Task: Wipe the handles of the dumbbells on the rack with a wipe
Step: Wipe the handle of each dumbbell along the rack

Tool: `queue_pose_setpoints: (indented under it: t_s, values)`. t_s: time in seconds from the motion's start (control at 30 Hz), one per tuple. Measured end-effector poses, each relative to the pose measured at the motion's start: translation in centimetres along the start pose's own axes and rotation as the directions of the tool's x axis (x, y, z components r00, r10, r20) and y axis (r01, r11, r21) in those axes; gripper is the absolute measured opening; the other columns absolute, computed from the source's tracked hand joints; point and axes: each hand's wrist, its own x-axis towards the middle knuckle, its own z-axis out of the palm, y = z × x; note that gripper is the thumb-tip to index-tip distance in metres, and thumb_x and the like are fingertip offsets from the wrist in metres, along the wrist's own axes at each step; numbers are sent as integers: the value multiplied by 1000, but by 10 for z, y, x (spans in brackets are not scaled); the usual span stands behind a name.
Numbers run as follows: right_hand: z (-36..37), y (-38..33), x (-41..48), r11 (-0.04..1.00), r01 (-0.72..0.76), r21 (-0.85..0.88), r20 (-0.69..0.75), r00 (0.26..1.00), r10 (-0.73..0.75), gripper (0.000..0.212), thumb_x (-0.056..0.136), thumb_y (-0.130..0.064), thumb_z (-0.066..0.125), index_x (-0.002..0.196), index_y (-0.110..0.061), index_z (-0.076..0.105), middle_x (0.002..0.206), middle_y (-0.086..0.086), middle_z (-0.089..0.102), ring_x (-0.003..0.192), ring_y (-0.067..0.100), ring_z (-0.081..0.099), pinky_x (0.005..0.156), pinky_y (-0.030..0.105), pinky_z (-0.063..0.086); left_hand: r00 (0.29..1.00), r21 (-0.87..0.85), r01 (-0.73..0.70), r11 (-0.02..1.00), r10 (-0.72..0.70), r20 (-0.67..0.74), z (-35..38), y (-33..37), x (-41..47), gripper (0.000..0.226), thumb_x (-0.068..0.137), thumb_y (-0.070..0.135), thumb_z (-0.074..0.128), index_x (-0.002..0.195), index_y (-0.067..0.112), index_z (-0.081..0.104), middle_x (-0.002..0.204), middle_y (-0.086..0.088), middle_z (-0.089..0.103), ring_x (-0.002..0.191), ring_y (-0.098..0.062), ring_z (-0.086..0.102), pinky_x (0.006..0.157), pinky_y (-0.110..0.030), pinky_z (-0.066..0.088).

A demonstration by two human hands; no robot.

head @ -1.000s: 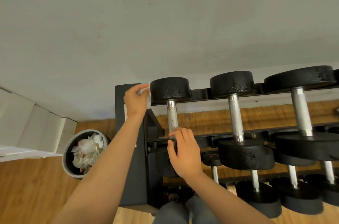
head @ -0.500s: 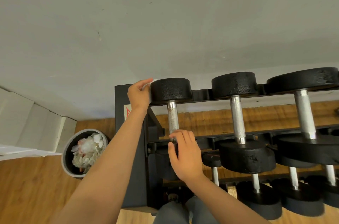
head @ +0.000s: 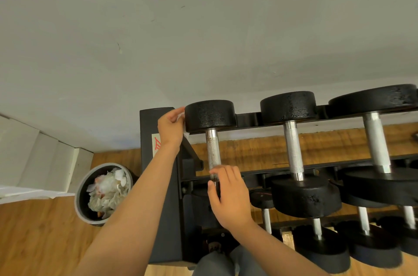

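1. The left hand (head: 170,127) reaches forward on an outstretched arm to the top tier. Its curled fingers pinch a crumpled white wipe (head: 181,116) against the left side of the far head of the leftmost dumbbell (head: 209,116).
2. The right hand (head: 230,196) sits lower and nearer. Thumb and fingers curl round the near end of that dumbbell's knurled steel handle (head: 213,151), hiding its near head.
3. The black metal rack (head: 158,185) stands on a wooden plank floor (head: 34,241) against a plain grey wall (head: 158,27). A round grey bin (head: 79,199) full of crumpled paper (head: 108,192) stands just left of it, beside white steps (head: 34,158).
4. The handle is silvery with dark specks near both ends. To its right lie larger black round-headed dumbbells (head: 291,140), with more on the lower tiers.
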Motion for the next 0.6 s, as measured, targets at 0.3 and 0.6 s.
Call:
queue_pose_setpoints:
  t_s: [0.3, 0.6]
  values:
    - [-1, -1, 0, 1000, 9, -4, 0, 1000, -9, 26, 90, -35, 45, 105, -21, 60, 104, -8, 60, 100, 4, 52, 78, 15, 46, 1000, 10, 13, 1000, -13, -17, -1, -17, -25, 31, 96, 6, 56, 125, 13, 63, 123, -3, 65, 112, -11, 59, 79, -9, 46]
    - [0, 0, -1, 1000, -1, 10, 10, 1000, 1, 29, 90, -38, 43, 106, -21, 61, 104, -7, 60, 100, 6, 54, 78, 17, 49, 998, 2, 1, 1000, -1, -55, -6, 0, -23, 29, 93, 5, 60, 120, 13, 67, 119, -2, 67, 110, -8, 58, 89, -16, 45]
